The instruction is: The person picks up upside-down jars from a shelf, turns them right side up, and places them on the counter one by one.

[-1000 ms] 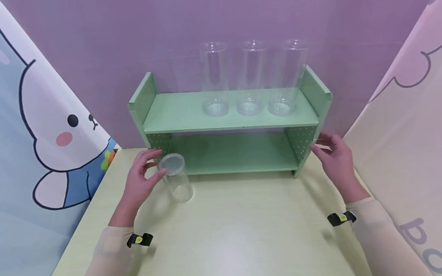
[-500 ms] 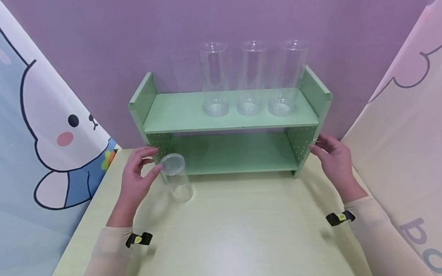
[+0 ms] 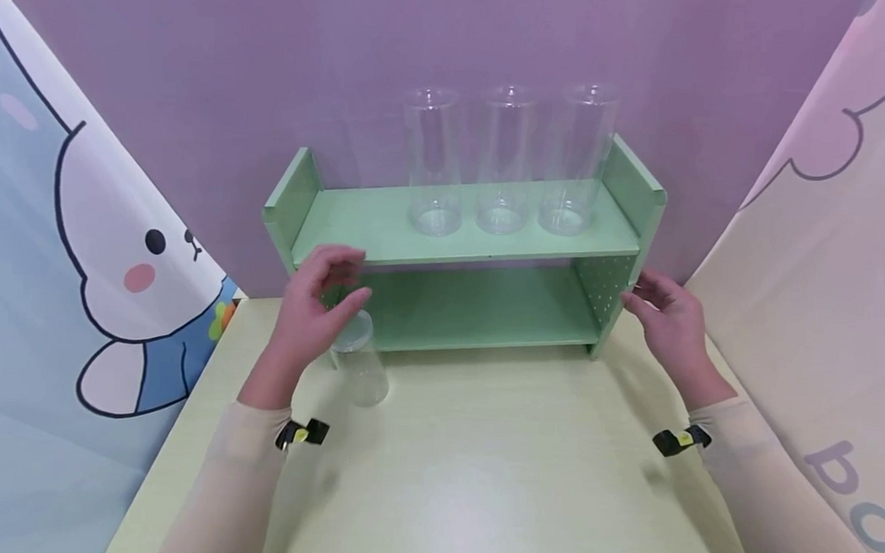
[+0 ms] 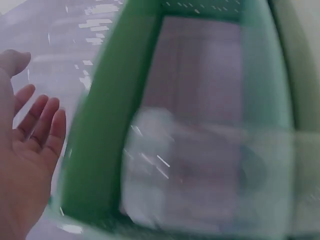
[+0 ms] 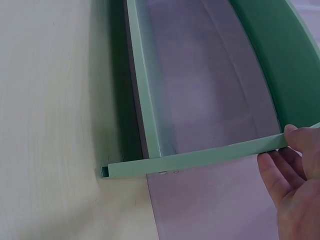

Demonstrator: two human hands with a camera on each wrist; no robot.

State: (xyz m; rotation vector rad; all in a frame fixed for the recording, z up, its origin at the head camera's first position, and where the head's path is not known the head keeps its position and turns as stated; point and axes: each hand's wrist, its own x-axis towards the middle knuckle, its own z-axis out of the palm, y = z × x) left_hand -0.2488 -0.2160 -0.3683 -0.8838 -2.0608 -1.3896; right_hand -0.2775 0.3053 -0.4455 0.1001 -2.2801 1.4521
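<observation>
My left hand (image 3: 309, 313) hovers with spread fingers above a clear lidded jar (image 3: 366, 374) and overlaps its lid in the head view. That jar stands on the table at the left front of a green two-tier shelf (image 3: 471, 307). In the left wrist view the jar (image 4: 147, 175) is blurred, and the hand (image 4: 27, 150) is apart from it with nothing in its fingers. My right hand (image 3: 671, 326) holds the shelf's right side panel. Its thumb (image 5: 299, 136) lies at the panel's edge, the fingers against the outer face.
Three tall clear cylinders, a left one (image 3: 435, 163), a middle one (image 3: 505, 163) and a right one (image 3: 576, 162), stand on the shelf's upper board. A purple backdrop (image 3: 349, 54) rises behind. Printed cloths flank the pale table (image 3: 492, 471).
My left hand first drew away from the jar to the left, then rose and moved right over its lid. The jar stays in place, and my right hand keeps its position on the shelf.
</observation>
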